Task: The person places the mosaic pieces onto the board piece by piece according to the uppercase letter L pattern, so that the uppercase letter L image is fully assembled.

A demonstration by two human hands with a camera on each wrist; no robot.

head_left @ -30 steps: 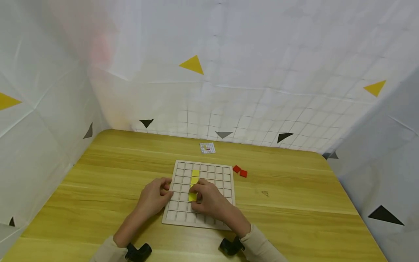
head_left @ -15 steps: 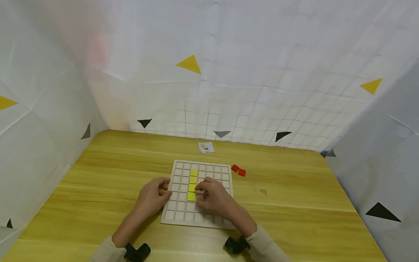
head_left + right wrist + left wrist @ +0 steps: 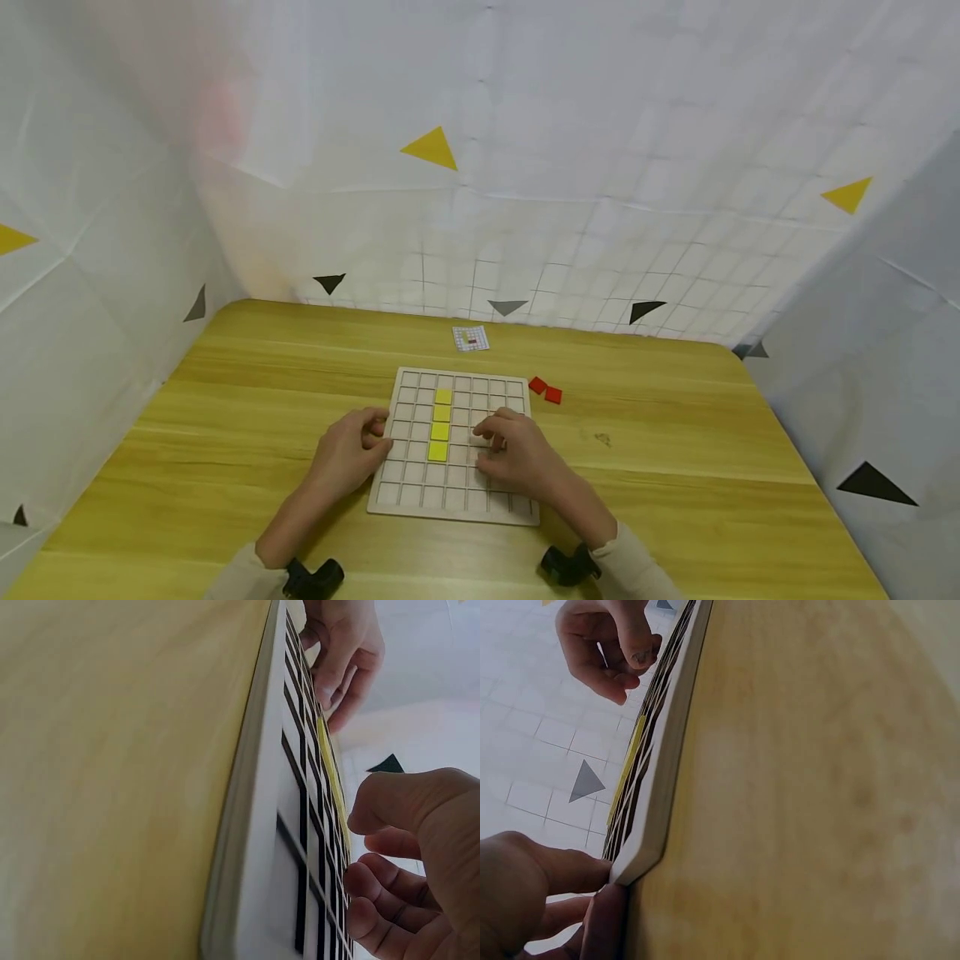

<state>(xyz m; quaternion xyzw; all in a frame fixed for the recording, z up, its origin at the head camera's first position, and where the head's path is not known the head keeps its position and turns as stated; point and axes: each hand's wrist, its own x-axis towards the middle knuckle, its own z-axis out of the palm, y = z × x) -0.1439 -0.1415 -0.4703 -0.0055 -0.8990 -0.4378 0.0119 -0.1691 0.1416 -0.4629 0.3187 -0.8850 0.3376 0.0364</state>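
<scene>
Right hand (image 3: 521,454) over the board's right half, fingers loosely bent, nothing held; can't tell if a fingertip grazes the surface. It blocks several cells there. Left hand (image 3: 348,452) lies beside the board's left edge, relaxed, fingertips touching it, not gripping. Dark wrist devices (image 3: 313,579) show below both hands, beige sleeves (image 3: 637,573) behind them.

Grid board (image 3: 416,495) lies flat mid-worktop, well in from the left and right edges. Four yellow tiles (image 3: 439,431) sit in its third column from the left, second to fifth cells down from the far edge, unobstructed. Two red tiles (image 3: 553,395) lie on the worktop (image 3: 660,417) just off the board's far right corner, near each other. Small printed card (image 3: 471,338) beyond the board, close to the worktop's far edge. White sheeting (image 3: 570,167) with yellow and dark triangles stands behind.

Only the head view shows red tiles and card. Left wrist view adds left fingertips against the board's side; right wrist view adds the right fingers' undersides, bare.
</scene>
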